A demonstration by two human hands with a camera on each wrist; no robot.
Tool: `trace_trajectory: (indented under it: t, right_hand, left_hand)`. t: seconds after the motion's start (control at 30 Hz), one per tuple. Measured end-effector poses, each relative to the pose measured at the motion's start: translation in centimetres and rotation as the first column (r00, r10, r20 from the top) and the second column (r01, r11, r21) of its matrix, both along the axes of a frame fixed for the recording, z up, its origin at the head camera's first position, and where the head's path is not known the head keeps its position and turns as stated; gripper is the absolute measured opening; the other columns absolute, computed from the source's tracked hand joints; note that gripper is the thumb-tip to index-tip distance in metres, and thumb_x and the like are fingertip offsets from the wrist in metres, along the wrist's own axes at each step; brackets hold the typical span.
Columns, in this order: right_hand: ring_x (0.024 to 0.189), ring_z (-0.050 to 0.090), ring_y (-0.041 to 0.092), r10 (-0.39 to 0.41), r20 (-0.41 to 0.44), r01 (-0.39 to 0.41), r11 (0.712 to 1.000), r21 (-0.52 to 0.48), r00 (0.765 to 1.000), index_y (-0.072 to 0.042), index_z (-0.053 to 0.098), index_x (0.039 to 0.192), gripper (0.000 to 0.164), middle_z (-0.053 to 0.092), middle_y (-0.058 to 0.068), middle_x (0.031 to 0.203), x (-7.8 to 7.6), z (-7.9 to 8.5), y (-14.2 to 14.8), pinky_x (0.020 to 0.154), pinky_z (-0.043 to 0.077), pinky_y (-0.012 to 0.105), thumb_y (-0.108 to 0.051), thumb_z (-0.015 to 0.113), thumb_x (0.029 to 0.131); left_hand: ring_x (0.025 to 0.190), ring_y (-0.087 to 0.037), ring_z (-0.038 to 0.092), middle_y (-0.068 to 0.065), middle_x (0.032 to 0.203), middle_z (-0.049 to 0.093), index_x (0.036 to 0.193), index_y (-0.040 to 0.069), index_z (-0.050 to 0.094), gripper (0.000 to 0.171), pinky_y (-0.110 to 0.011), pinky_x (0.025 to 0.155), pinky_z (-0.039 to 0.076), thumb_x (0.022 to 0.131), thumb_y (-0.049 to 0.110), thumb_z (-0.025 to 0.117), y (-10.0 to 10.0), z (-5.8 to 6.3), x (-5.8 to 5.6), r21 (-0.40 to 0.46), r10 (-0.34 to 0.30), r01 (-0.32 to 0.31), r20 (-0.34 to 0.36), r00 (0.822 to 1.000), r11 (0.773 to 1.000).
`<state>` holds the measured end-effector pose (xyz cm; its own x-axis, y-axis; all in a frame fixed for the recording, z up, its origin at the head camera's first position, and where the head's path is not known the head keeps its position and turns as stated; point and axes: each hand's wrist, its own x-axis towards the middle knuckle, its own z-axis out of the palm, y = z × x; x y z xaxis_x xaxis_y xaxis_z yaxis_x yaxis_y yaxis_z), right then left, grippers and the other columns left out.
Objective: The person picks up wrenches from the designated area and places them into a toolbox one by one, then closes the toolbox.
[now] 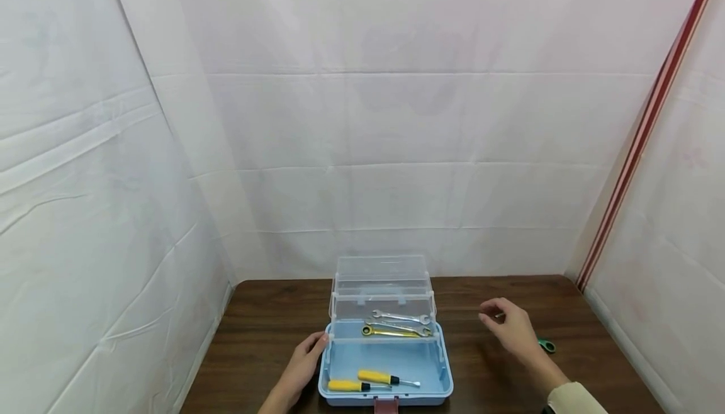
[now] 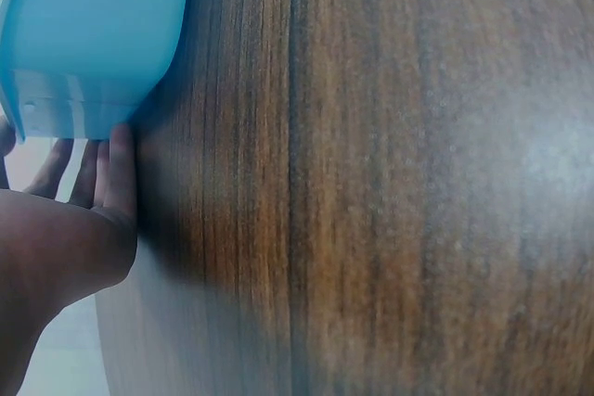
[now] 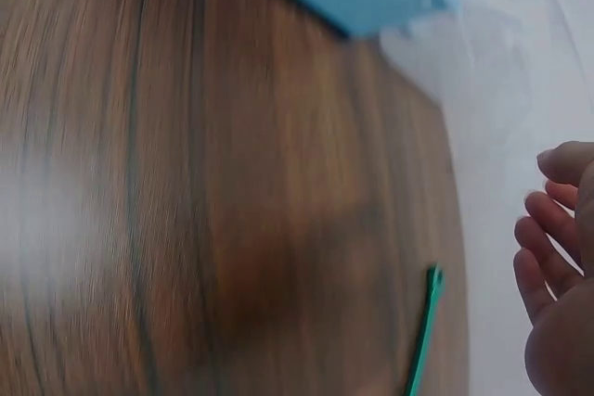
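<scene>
A light blue toolbox [image 1: 345, 358] with its clear lid [image 1: 381, 266] raised stands on the table. My left hand [image 1: 303, 360] touches the box's left side, fingers fairly straight against the wall in the left wrist view. Two yellow-handled screwdrivers [image 1: 374, 376] lie in the bottom of the box. Several wrenches [image 1: 402, 318], silver and one gold-coloured, rest in the clear tray behind. To the right, my right hand [image 1: 512, 327] hovers over the table, fingers loosely bent and holding nothing. Under its wrist a green wrench [image 3: 425, 326] lies on the wood, partly hidden in the head view.
The dark wood table [image 1: 255, 332] has white cloth [image 1: 396, 200] hanging behind it and on both sides. A red-striped cloth edge [image 1: 640, 143] runs down the right corner. The box's reddish latch [image 1: 386, 406] faces the front.
</scene>
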<state>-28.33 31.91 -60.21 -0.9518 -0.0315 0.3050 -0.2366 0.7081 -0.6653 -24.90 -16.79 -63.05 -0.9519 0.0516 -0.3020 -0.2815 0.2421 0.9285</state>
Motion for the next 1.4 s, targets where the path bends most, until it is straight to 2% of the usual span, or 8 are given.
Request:
trace_trajectory:
  t: [0.2,0.3,0.47,0.63,0.97,1.13,1.4]
  right_hand:
    - [0.097,0.068,0.027,-0.063,-0.006,0.063,0.997,0.035,0.998,-0.002,0.074,0.115,0.022,0.074,0.009,0.106,-0.3,-1.4,3.7,0.079,0.058,0.035,-0.008,0.081,0.094]
    - [0.098,0.068,0.03,-0.099,0.014,0.098,0.993,0.068,0.995,0.0,0.074,0.116,0.025,0.073,0.011,0.106,-0.5,-2.1,5.3,0.08,0.057,0.04,-0.009,0.081,0.094]
    - [0.105,0.067,0.04,-0.113,0.112,0.102,0.99,0.098,0.987,0.004,0.072,0.12,0.029,0.071,0.018,0.112,-0.3,-3.6,7.2,0.087,0.055,0.057,-0.012,0.077,0.096]
    - [0.11,0.065,0.046,-0.133,0.171,0.114,0.986,0.118,0.976,0.006,0.07,0.121,0.032,0.069,0.023,0.117,-0.3,-4.8,8.0,0.09,0.053,0.063,-0.011,0.076,0.096]
    - [0.104,0.066,0.039,-0.114,0.188,0.085,0.984,0.154,0.976,0.008,0.071,0.121,0.035,0.067,0.02,0.112,-0.7,-5.7,7.6,0.09,0.052,0.062,-0.012,0.079,0.094]
    - [0.102,0.065,0.036,-0.116,0.199,0.086,0.984,0.156,0.973,0.005,0.073,0.116,0.027,0.067,0.016,0.109,-0.8,-5.8,7.2,0.088,0.052,0.061,-0.01,0.079,0.094]
    - [0.09,0.06,0.025,-0.124,0.199,0.091,0.982,0.166,0.972,-0.004,0.073,0.1,0.012,0.064,0.008,0.099,-0.5,-6.5,6.6,0.079,0.051,0.049,-0.005,0.079,0.091]
  left_hand:
    - [0.133,-0.043,0.054,-0.031,0.152,0.051,0.149,-0.003,0.053,0.077,-0.059,0.101,0.053,0.107,0.062,0.05,0.0,0.1,0.1,-0.005,0.005,-0.005,0.0,1.0,1.0]
    - [0.133,-0.042,0.055,-0.031,0.151,0.051,0.15,-0.003,0.053,0.078,-0.057,0.1,0.054,0.107,0.062,0.05,-0.1,0.2,0.1,-0.005,0.008,-0.008,-0.001,1.0,1.0]
    - [0.132,-0.042,0.055,-0.031,0.15,0.052,0.149,-0.004,0.053,0.081,-0.059,0.102,0.052,0.106,0.064,0.052,-0.1,0.0,0.1,-0.015,0.0,0.0,0.003,1.0,1.0]
    - [0.135,-0.045,0.052,-0.031,0.15,0.052,0.148,-0.004,0.054,0.085,-0.064,0.108,0.046,0.103,0.068,0.054,0.1,-0.2,0.0,-0.033,0.003,-0.003,0.006,1.0,0.999]
    - [0.137,-0.045,0.051,-0.03,0.15,0.053,0.147,-0.003,0.055,0.084,-0.066,0.11,0.043,0.103,0.068,0.053,0.2,0.0,-0.4,-0.041,0.02,-0.02,-0.002,1.0,0.999]
    - [0.136,-0.045,0.052,-0.03,0.15,0.053,0.148,-0.004,0.055,0.083,-0.065,0.109,0.044,0.103,0.067,0.053,0.2,0.0,-0.3,-0.042,0.024,-0.024,0.007,1.0,0.999]
    - [0.133,-0.043,0.055,-0.031,0.149,0.054,0.148,-0.004,0.054,0.082,-0.063,0.106,0.049,0.104,0.066,0.053,0.3,0.0,-0.3,-0.044,0.023,-0.022,0.017,1.0,0.999]
